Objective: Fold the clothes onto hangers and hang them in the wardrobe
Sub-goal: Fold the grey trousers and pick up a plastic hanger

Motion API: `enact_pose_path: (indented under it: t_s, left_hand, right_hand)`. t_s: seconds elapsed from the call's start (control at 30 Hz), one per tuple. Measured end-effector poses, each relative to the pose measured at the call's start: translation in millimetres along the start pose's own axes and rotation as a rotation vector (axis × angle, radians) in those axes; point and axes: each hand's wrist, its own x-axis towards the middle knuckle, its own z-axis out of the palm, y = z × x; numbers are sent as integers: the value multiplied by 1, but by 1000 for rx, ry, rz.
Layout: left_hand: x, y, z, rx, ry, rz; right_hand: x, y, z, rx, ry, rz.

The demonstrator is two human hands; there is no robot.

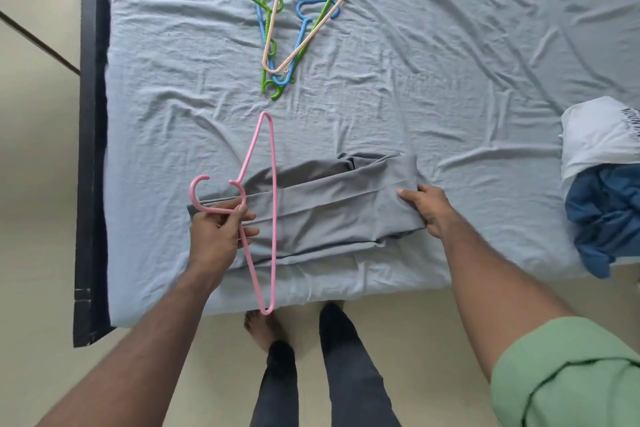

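You have one view only, from the camera on your head. It looks steeply down and forward, wide-angled, so straight edges bow near the borders. Your legs and feet (263, 329) stand at the bottom centre, and the bed (450, 55) fills the frame ahead of them, its dark frame (90, 149) running up the left side. Both forearms reach in from the lower corners, close to the lens. There is no second view to overlap it.

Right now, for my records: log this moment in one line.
left hand: holds pink hanger | right hand: holds folded grey garment | bed
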Motion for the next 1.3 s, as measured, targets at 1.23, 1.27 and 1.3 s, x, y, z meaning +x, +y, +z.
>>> enact_pose_path:
  t_s: [1.23, 1.27, 1.3]
  left_hand:
    - [-60, -60, -213, 358, 359, 134]
    - [-61, -59, -210, 343, 356, 136]
    - [-62, -58, -206, 309, 352, 134]
  right_hand:
    - [-268, -4, 431, -325, -860, -143]
    - [-264, -4, 432, -283, -851, -128]
    - [-261, -3, 432, -222, -839, -105]
